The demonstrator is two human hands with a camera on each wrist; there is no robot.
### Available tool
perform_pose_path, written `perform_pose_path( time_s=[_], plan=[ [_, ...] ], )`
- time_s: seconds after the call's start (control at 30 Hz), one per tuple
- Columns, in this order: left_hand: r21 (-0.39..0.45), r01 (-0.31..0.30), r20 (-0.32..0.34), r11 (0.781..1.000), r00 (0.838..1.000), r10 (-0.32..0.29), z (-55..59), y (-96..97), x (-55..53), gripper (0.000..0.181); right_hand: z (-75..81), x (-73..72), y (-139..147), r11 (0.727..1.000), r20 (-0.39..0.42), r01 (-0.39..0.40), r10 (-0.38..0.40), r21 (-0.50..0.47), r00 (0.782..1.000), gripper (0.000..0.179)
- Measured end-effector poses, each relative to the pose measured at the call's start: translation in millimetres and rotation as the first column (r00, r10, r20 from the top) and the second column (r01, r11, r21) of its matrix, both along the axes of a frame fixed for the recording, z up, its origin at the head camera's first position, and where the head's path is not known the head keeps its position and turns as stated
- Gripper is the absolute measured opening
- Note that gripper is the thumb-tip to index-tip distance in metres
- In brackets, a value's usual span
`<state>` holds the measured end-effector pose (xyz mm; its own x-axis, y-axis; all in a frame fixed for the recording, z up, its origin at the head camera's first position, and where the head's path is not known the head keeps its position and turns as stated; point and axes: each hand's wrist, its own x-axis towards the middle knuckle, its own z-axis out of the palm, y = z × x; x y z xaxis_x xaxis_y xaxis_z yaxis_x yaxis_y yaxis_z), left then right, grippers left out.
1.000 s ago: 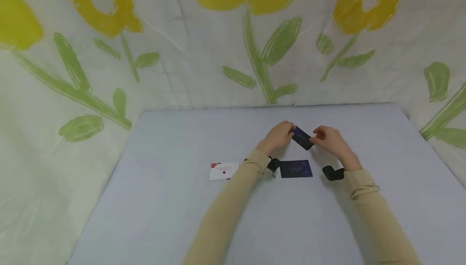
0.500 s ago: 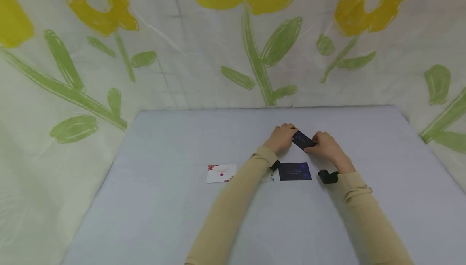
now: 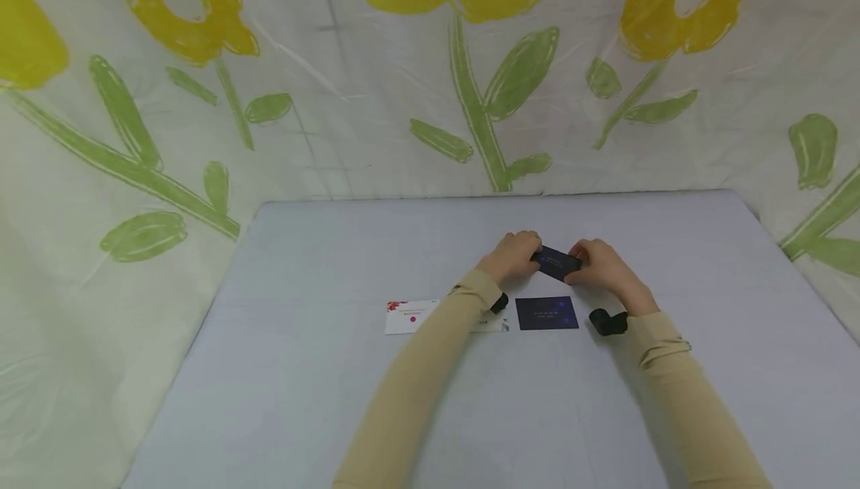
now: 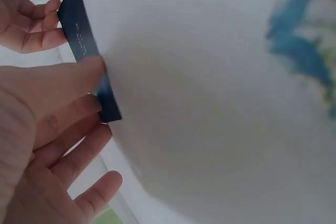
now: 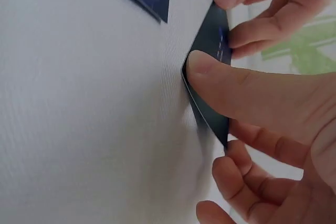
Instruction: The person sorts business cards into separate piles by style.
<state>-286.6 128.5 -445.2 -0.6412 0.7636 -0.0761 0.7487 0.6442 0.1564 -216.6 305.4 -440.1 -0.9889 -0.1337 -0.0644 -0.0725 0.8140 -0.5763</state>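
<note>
A dark blue card (image 3: 555, 262) with small print is held between both hands over the far part of the table. My left hand (image 3: 512, 256) pinches its left end, thumb on the printed face, as the left wrist view shows on the card (image 4: 84, 35). At the other end my right hand (image 3: 602, 269) pinches it; in the right wrist view the thumb (image 5: 236, 87) presses the card's face with fingers behind. Nearer me a second dark blue card (image 3: 546, 313) lies flat on the table. Left of it a pale card (image 3: 493, 323) is partly covered by the left forearm.
A white card (image 3: 406, 317) with red decoration lies farther left, its right end hidden by the left sleeve. The table (image 3: 302, 369) has a pale cover. Behind its far edge hangs a white curtain (image 3: 376, 131) painted with yellow flowers. Dark wrist cameras are strapped to both wrists.
The held card has turned to a flatter angle. My right hand has come in from a looser touch to a firm pinch on its right end. The cards on the table lie unmoved.
</note>
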Motion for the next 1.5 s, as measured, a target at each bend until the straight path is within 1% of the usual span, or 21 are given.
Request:
perform_pose_path(
  time_s=[0.13,0.17,0.23,0.3,0.4,0.5,0.53,0.57,0.63,0.73,0.77,0.83,0.9,1.0,1.1,1.17,1.27,1.4,1.5],
  plan=[
    [0.092,-0.047,0.029,0.995,0.999,0.045,-0.4,-7.6,1.1,0.029,-2.0,0.4,-4,1.0,-0.035,0.014,-0.014,0.002,0.999,0.046],
    [0.122,-0.062,0.037,0.991,0.998,0.058,-0.4,-9.4,1.6,0.029,-2.5,0.9,-5,1.0,-0.04,0.021,-0.022,-0.007,0.999,0.046],
    [0.206,-0.095,0.066,0.974,0.994,0.083,-0.4,-12.8,2.5,0.027,-3.8,2.1,-7,0.999,-0.06,0.037,-0.039,-0.036,0.997,0.042],
    [0.302,-0.113,0.097,0.947,0.991,0.087,-1.4,-15.8,3.6,0.024,-5.4,3.8,-9,0.996,-0.094,0.053,-0.059,-0.07,0.994,0.036],
    [0.43,-0.132,0.154,0.893,0.986,0.071,-1.8,-19.8,5.8,0.02,-5.7,8.0,-12,0.988,-0.165,0.088,-0.108,-0.127,0.98,0.025],
    [0.505,-0.158,0.209,0.849,0.976,0.058,-2.0,-22.3,8.4,0.013,-3.6,13.1,-13,0.979,-0.232,0.114,-0.152,-0.168,0.961,0.019],
    [0.525,-0.168,0.227,0.834,0.972,0.053,-2.0,-23.4,9.2,0.011,-2.6,15.0,-13,0.977,-0.242,0.12,-0.162,-0.178,0.957,0.018],
    [0.544,-0.18,0.248,0.82,0.968,0.048,-1.8,-24.6,10.2,0.009,-1.5,16.9,-12,0.974,-0.244,0.124,-0.169,-0.191,0.955,0.018],
    [0.568,-0.193,0.279,0.8,0.96,0.034,0.3,-27.9,12.9,0.008,1.8,21.6,-11,0.967,-0.22,0.119,-0.17,-0.227,0.961,0.019],
    [0.579,-0.217,0.338,0.786,0.941,0.011,6.3,-34.9,19.0,0.01,7.1,29.1,-8,0.949,-0.138,0.098,-0.144,-0.301,0.98,0.024],
    [0.571,-0.226,0.359,0.789,0.933,0.008,8.5,-37.3,21.5,0.01,9.0,31.6,-7,0.941,-0.105,0.092,-0.133,-0.325,0.986,0.026],
    [0.545,-0.239,0.394,0.804,0.919,0.007,12.2,-41.8,27.0,0.012,11.7,36.4,-6,0.933,-0.031,0.09,-0.107,-0.348,0.994,0.03],
    [0.508,-0.247,0.422,0.825,0.907,0.012,13.0,-45.1,32.5,0.013,13.7,40.7,-5,0.931,0.048,0.103,-0.092,-0.351,0.995,0.032],
    [0.448,-0.245,0.452,0.86,0.892,0.018,12.9,-48.6,41.4,0.015,13.7,45.6,-6,0.935,0.166,0.141,-0.09,-0.325,0.982,0.033],
    [0.404,-0.24,0.464,0.883,0.885,0.028,11.3,-48.7,48.9,0.014,9.6,48.3,-6,0.938,0.23,0.163,-0.094,-0.306,0.969,0.031],
    [0.387,-0.237,0.469,0.891,0.882,0.031,10.0,-49.1,52.8,0.012,6.6,49.6,-7,0.94,0.234,0.167,-0.098,-0.298,0.967,0.029],
    [0.369,-0.224,0.461,0.902,0.887,0.032,7.5,-49.9,56.3,0.01,4.1,52.0,-11,0.951,0.201,0.158,-0.106,-0.266,0.974,0.027],
    [0.33,-0.218,0.432,0.919,0.9,0.058,5.4,-51.3,59.4,0.009,2.6,54.6,-17,0.969,0.166,0.146,-0.114,-0.199,0.98,0.026],
    [0.305,-0.223,0.407,0.926,0.91,0.085,4.0,-52.0,61.5,0.01,1.9,55.5,-21,0.979,0.145,0.139,-0.117,-0.151,0.982,0.024]
  ],
)
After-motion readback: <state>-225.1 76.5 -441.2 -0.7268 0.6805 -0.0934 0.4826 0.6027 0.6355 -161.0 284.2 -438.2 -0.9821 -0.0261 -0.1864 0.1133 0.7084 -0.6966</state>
